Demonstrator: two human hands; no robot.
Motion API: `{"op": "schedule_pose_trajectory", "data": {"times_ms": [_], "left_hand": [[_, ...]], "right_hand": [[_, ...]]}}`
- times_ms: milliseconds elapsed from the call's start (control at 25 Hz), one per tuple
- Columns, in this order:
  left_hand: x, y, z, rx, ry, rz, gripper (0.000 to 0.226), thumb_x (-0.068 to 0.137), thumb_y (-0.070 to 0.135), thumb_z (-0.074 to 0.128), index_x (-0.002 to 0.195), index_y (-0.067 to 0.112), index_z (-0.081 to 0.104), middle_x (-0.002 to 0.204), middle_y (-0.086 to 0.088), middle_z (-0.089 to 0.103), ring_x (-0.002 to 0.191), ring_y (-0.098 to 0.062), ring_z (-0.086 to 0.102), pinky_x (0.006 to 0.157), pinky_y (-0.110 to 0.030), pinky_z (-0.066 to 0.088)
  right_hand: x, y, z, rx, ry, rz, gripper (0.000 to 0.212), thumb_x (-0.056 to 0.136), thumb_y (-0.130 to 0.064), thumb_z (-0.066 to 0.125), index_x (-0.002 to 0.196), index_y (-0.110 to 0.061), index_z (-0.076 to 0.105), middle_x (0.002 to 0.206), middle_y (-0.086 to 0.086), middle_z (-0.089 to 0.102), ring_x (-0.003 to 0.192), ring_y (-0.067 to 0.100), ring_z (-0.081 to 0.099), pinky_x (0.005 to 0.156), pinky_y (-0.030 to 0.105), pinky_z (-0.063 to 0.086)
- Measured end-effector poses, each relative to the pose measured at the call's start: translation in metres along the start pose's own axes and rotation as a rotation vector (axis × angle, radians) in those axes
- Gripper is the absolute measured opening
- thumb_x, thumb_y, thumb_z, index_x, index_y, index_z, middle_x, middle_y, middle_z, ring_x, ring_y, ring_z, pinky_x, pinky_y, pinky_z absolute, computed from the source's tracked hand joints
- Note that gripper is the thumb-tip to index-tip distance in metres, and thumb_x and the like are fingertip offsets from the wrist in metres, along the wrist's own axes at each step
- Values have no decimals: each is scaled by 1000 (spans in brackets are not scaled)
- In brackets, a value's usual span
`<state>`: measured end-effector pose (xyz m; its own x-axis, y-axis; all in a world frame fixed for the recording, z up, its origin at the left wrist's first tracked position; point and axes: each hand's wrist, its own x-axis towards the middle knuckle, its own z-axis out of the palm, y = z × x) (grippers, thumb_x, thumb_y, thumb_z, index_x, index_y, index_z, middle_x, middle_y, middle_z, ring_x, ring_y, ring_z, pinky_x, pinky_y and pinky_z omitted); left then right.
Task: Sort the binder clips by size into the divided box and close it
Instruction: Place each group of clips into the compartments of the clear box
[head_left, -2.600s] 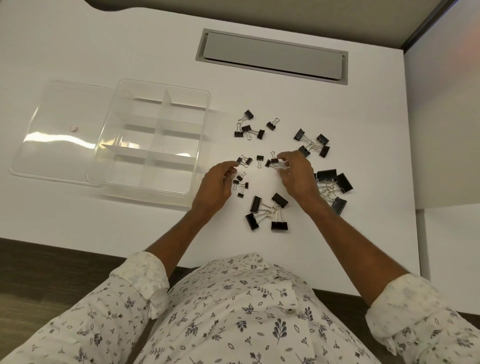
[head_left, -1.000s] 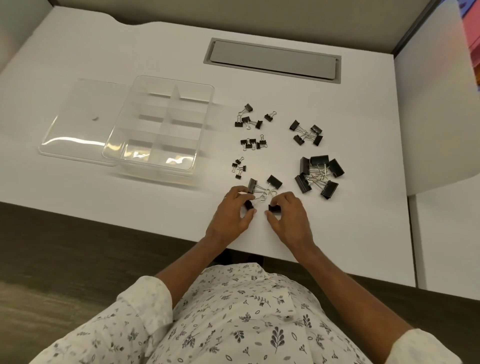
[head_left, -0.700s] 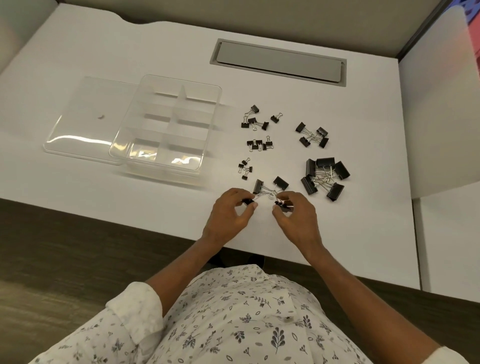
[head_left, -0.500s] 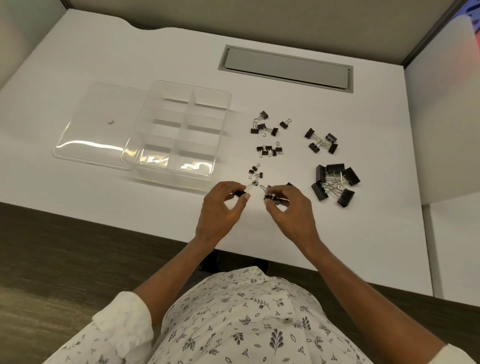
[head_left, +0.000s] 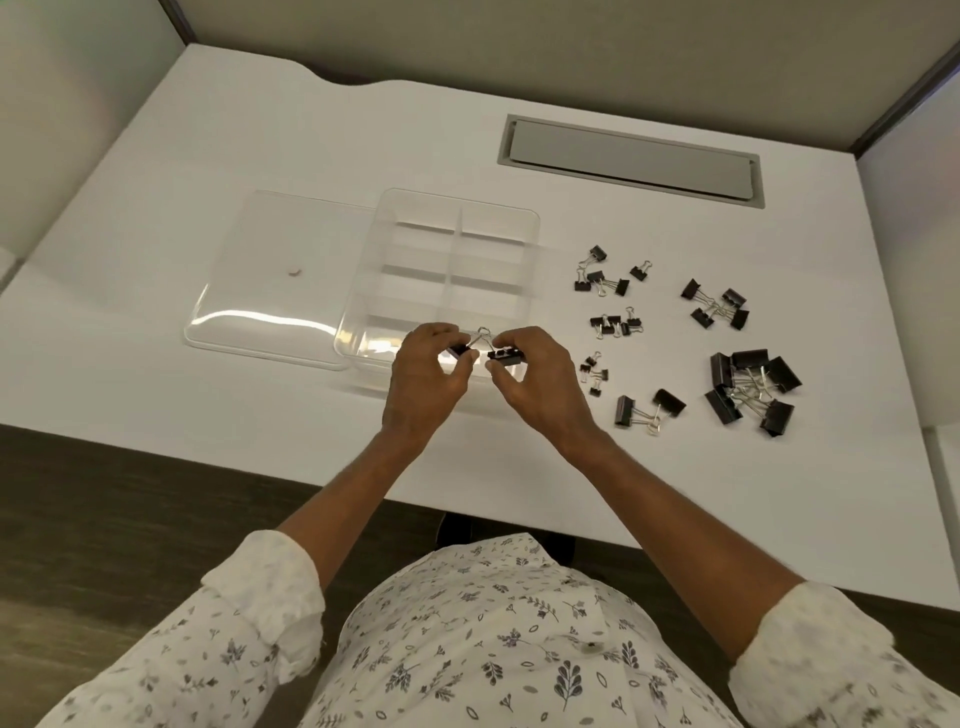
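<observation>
A clear divided box (head_left: 511, 218) lies open on the white desk, its compartments bare, its clear lid (head_left: 270, 280) flat to its left. My left hand (head_left: 423, 384) pinches a medium black binder clip (head_left: 458, 349) and my right hand (head_left: 535, 382) pinches another medium clip (head_left: 506, 356); both hover over the box's near edge. To the right lie sorted heaps: two medium clips (head_left: 649, 408), a large-clip heap (head_left: 750, 382), tiny clips (head_left: 595, 371), small clips (head_left: 615, 323), more small clips (head_left: 605, 278) and a medium group (head_left: 719, 306).
A grey cable hatch (head_left: 631, 156) is set into the desk at the back right. Partition walls close the desk on three sides. The desk's front edge runs just below my wrists, with dark floor beyond it.
Both hands lifted a medium clip each from the heap near the desk's front and carried them left, over the near edge of the box. The camera view shifted too.
</observation>
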<state>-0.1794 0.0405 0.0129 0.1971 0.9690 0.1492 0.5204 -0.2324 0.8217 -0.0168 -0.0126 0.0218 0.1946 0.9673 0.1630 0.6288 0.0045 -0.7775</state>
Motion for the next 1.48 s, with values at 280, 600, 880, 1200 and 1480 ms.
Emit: {"op": "schedule_pose_trajectory", "data": {"times_ms": [280, 600, 880, 1200, 1480], "left_hand": [[8, -17, -7, -7, -83, 67, 25, 91, 18, 69, 116, 18, 71, 123, 5, 68, 111, -7, 62, 100, -30, 51], [-7, 7, 18, -41, -244, 303, 24, 95, 12, 64, 118, 13, 70, 118, 0, 68, 112, -13, 62, 99, -21, 47], [-20, 38, 88, -3, -563, 367, 35, 96, 19, 63, 130, 13, 62, 130, -1, 61, 124, -15, 52, 105, -19, 38], [-33, 64, 159, 226, -769, 340, 62, 95, 24, 65, 151, 6, 42, 157, -9, 42, 146, -22, 35, 119, -27, 25], [-40, 66, 167, 275, -688, 325, 45, 93, 25, 69, 135, 10, 61, 138, -4, 61, 130, -22, 52, 104, -34, 45]], "right_hand": [[1, 1, 13, -116, -6, 28, 36, 97, -35, 66, 128, -17, 60, 127, -6, 65, 115, 12, 61, 98, 30, 50], [-43, 45, -29, -191, 229, 87, 23, 98, -6, 58, 120, -15, 62, 120, -2, 66, 111, 15, 62, 97, 39, 53], [-78, 119, -98, -397, 32, 288, 65, 84, 18, 47, 141, -13, 54, 150, 8, 50, 142, 25, 42, 119, 32, 33], [-87, 171, -145, -453, -252, 205, 66, 88, 16, 53, 149, -9, 47, 153, 14, 46, 142, 30, 42, 118, 42, 37], [-87, 181, -166, -345, -272, 154, 43, 89, -4, 72, 130, -10, 62, 137, 5, 59, 124, 23, 58, 103, 40, 52]]}}
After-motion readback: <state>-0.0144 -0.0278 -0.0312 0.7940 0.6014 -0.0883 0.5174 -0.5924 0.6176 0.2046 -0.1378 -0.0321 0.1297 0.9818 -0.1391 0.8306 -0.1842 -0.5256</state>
